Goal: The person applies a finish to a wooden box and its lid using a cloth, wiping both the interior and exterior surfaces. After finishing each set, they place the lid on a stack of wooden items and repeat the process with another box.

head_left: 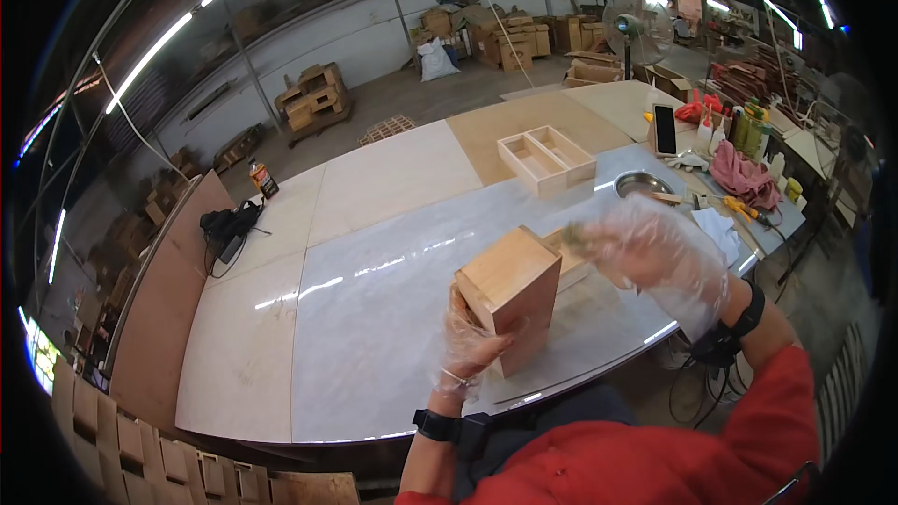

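Observation:
A tall light-brown wooden box (510, 271) stands slightly tilted over the shiny grey table. My left hand (475, 341), in a clear plastic glove, is closed around its near left side. Right of the box is my right hand (655, 248), gloved the same way and smeared by motion. A small greenish thing (576, 239) shows at its fingertips, too blurred to name. Partly hidden behind the box lies another pale wooden piece (572, 269). Beyond it sits an open wooden box with two compartments (547, 161). A round metal bowl (644, 185) rests behind my right hand.
Bottles (748, 131), a phone (664, 129), a pink cloth (744, 173) and an orange-handled tool (739, 209) crowd the right end. A black bag (229, 227) and dark bottle (263, 178) stand far left. A raised wooden panel (164, 304) edges the table's left side.

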Demonstrator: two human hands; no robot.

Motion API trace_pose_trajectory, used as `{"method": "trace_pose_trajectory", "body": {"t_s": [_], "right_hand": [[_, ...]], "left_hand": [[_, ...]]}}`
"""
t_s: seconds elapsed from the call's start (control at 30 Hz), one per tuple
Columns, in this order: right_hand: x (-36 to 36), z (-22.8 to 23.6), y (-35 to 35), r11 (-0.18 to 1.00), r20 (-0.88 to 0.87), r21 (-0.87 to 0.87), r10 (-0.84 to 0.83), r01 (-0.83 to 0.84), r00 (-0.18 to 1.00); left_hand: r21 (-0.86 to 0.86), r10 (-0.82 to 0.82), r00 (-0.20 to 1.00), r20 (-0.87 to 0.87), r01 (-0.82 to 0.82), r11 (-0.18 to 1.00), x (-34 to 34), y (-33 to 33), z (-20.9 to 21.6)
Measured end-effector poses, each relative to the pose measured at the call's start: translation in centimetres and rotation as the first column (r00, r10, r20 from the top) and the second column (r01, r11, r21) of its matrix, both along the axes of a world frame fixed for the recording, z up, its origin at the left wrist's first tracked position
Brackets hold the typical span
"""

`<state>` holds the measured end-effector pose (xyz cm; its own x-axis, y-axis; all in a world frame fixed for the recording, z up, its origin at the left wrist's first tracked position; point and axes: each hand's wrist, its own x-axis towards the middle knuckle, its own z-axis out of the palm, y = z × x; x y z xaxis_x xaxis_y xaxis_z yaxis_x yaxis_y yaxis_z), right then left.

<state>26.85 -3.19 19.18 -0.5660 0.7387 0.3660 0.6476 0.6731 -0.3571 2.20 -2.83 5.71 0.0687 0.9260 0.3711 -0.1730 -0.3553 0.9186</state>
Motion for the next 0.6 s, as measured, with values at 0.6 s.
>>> {"method": "trace_pose_trajectory", "body": {"t_s": [0.6], "right_hand": [[-2.0, -1.8, 0.6, 0.930, 0.042, 0.359, 0.068, -0.079, 0.997]], "left_hand": [[0.034, -0.012, 1.000, -0.022, 0.013, 0.999, 0.5, 0.3, 0.3]]}}
